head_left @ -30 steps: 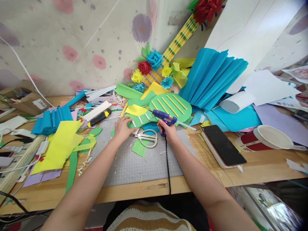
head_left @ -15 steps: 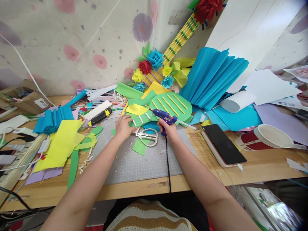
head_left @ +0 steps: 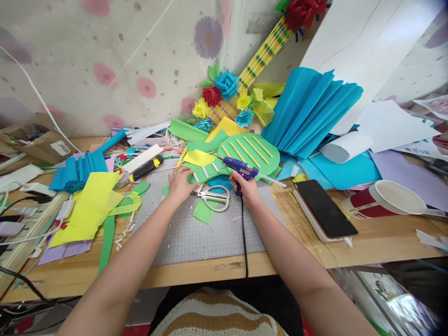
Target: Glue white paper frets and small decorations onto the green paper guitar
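A green guitar-shaped cutout (head_left: 213,173) lies on the grey cutting mat (head_left: 210,247); yellow strips cross its round body and short white strips cross its neck. My left hand (head_left: 181,185) is closed at the neck's left end, thumb and fingers gripping its edge. In my right hand (head_left: 246,185) is a blue glue gun (head_left: 241,168), with a white glue stick out of its back. Its nozzle points left, over the neck near the white strips. White-handled scissors (head_left: 215,198) lie on the mat between my hands, beside a green paper scrap (head_left: 203,212).
A yellow paper guitar (head_left: 259,65) with paper flowers leans on the wall. Blue crepe paper (head_left: 308,112), a phone (head_left: 326,208) and a paper cup (head_left: 385,200) are at right. Left are a utility knife (head_left: 146,169), yellow paper (head_left: 86,207) and a power strip (head_left: 33,233). The gun's cord (head_left: 244,242) crosses the front edge.
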Tool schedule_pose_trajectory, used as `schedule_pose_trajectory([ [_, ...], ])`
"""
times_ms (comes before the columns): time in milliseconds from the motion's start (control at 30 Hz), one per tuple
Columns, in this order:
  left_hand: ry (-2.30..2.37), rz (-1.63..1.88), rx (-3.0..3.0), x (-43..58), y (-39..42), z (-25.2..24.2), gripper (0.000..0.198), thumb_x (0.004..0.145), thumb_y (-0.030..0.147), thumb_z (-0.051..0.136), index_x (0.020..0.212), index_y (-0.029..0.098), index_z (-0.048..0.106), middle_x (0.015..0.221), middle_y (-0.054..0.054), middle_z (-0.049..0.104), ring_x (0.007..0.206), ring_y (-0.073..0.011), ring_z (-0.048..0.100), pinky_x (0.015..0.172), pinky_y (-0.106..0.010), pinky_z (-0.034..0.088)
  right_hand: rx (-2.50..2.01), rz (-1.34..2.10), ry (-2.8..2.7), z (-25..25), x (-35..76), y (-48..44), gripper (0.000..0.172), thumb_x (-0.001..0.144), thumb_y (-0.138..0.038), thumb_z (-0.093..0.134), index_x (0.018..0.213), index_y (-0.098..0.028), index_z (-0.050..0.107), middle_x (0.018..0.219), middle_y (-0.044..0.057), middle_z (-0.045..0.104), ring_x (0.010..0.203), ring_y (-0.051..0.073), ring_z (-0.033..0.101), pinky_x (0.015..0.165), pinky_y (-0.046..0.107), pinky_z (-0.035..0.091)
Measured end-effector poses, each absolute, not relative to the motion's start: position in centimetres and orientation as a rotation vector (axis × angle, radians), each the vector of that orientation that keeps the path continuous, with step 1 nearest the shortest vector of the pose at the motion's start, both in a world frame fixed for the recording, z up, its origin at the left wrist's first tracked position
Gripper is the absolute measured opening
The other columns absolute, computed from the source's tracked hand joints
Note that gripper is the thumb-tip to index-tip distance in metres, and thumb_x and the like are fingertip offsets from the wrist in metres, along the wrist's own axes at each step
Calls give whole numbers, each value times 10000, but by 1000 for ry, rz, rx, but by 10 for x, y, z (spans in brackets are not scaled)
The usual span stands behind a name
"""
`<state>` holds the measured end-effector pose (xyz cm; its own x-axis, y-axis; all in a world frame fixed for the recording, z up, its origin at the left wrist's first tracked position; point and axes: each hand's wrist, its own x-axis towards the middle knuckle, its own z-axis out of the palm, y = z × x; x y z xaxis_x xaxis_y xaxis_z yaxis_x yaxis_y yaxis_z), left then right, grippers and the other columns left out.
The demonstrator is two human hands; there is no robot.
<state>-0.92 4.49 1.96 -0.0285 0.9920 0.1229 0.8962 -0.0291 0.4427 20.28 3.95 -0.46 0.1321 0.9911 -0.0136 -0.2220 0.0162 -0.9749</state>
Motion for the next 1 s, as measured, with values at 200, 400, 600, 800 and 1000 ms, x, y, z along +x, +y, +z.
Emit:
schedule_pose_trajectory([
  [200, 2025, 556, 2029, -16, 42, 20, 792, 566, 422, 749, 1266, 224, 437, 1362, -132, 429, 1276, -318, 354, 1038, -494, 265, -1096, 1204, -958, -4, 203, 40, 373, 595, -535, 691, 585, -185, 562, 491, -20, 539, 387, 65, 396, 381, 230, 319],
  [400, 1999, 431, 2012, -31, 48, 22, 569, 545, 443, 742, 1040, 217, 576, 1256, -106, 497, 1215, -308, 416, 1027, -452, 292, -1036, 1221, -921, -4, 204, 41, 357, 603, -503, 702, 569, -180, 554, 536, -17, 551, 375, 58, 396, 366, 234, 305],
  [600, 2030, 716, 2235, -24, 39, 34, 520, 557, 338, 760, 1014, 236, 533, 1267, -91, 439, 1289, -293, 317, 1084, -474, 174, -911, 1227, -920, -4, 205, 39, 301, 640, -452, 694, 581, -180, 580, 513, -29, 518, 386, 59, 397, 387, 231, 299],
  [800, 2027, 732, 2258, -20, 35, 34, 489, 578, 300, 741, 1001, 233, 505, 1253, -98, 439, 1291, -309, 307, 1086, -507, 148, -887, 1240, -920, 0, 206, 37, 306, 645, -460, 679, 582, -181, 571, 453, -42, 473, 385, 64, 392, 394, 226, 302],
  [1000, 2047, 669, 2214, -24, 38, 22, 478, 590, 353, 722, 995, 219, 508, 1228, -104, 454, 1263, -314, 337, 1083, -541, 138, -937, 1219, -930, -4, 206, 40, 320, 636, -471, 682, 578, -178, 569, 510, -31, 512, 389, 56, 393, 383, 221, 307],
])
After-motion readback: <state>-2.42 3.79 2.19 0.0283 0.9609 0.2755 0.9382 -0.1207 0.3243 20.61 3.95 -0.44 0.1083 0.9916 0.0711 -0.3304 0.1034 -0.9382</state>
